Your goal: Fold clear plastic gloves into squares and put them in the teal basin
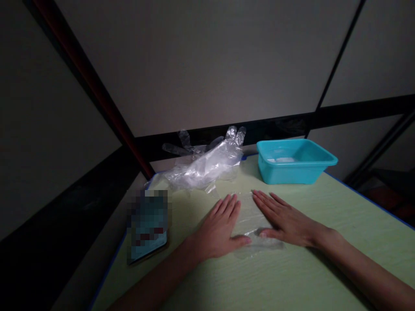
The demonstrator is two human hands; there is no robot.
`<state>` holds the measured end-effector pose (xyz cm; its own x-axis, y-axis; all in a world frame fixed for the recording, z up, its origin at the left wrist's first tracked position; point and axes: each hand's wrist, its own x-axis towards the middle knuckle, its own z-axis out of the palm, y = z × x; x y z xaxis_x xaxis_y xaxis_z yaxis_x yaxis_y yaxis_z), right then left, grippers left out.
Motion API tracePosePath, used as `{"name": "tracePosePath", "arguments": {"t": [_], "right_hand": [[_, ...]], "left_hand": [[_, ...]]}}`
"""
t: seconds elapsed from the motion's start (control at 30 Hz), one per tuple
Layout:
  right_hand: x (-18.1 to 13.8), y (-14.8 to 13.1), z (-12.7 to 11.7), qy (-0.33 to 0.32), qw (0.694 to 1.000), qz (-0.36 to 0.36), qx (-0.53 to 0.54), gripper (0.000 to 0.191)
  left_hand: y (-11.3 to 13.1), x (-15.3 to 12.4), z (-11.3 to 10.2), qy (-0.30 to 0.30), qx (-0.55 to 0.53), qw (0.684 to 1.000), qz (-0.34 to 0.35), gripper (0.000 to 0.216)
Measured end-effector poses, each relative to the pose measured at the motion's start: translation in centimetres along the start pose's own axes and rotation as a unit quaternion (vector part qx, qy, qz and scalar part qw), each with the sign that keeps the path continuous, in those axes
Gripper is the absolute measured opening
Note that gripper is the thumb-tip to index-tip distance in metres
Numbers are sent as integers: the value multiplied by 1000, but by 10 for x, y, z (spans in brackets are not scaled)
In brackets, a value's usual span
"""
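Both of my hands lie flat on a pale green table [292, 276]. My left hand [218, 229] is open, fingers stretched forward, its thumb resting on a thin clear plastic sheet [249, 218] that lies between the hands. My right hand [285, 220] is open too, palm down, fingers together and pointing up-left, pressing the right side of the same sheet. A heap of clear disposable plastic gloves [204, 166] lies just beyond my left hand at the table's far edge.
A turquoise plastic basin [295, 162] with something pale inside stands at the far right of the table. A phone [147, 226] lies near the left edge. Dark frame bars and a grey wall rise behind the table.
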<state>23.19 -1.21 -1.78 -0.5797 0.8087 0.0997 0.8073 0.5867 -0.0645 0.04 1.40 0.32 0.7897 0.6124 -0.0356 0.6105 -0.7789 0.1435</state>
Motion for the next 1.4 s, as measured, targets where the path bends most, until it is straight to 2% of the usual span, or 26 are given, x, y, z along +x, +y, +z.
{"name": "tracePosePath", "arguments": {"t": [0.17, 0.23, 0.3, 0.37, 0.47, 0.53, 0.57, 0.63, 0.77, 0.93, 1.0, 1.2, 1.4], "right_hand": [[-1, 1, 1, 20, 1000, -7, 0, 85], [-1, 0, 1, 26, 1000, -9, 2, 85], [-1, 0, 0, 22, 1000, -6, 2, 85], [-1, -1, 0, 19, 1000, -5, 3, 84], [-1, 0, 0, 25, 1000, -11, 11, 83], [-2, 1, -1, 27, 999, -13, 22, 80], [-2, 2, -2, 27, 999, -12, 30, 79], [-3, 3, -5, 31, 998, -11, 52, 76], [-2, 3, -19, 56, 994, -24, 86, 71], [-2, -4, -40, 63, 993, -49, 92, 38], [-4, -8, -46, 66, 993, -62, 77, 31], [-28, -20, -51, 69, 991, -112, -6, 31], [-59, -28, -46, 76, 989, -124, -41, 37]], "left_hand": [[-1, -1, 2, 7, -11, 1000, 2, 82], [-2, -2, 5, 40, -42, 998, -2, 80], [-5, -1, 6, 106, -119, 987, -19, 70], [-9, 2, 7, 187, -242, 951, -52, 55], [-15, 7, 5, 258, -455, 847, -92, 39], [-18, 10, 4, 256, -559, 783, -98, 39], [-18, 11, 3, 246, -592, 761, -97, 40], [-19, 12, 2, 222, -628, 740, -89, 43], [-17, 12, 2, 177, -656, 731, -59, 48], [-16, 13, 3, 135, -663, 735, -56, 51], [-16, 14, 3, 126, -656, 742, -63, 53], [-14, 15, 3, 128, -642, 754, -64, 53], [-15, 13, 1, 144, -657, 738, -46, 48]]}}
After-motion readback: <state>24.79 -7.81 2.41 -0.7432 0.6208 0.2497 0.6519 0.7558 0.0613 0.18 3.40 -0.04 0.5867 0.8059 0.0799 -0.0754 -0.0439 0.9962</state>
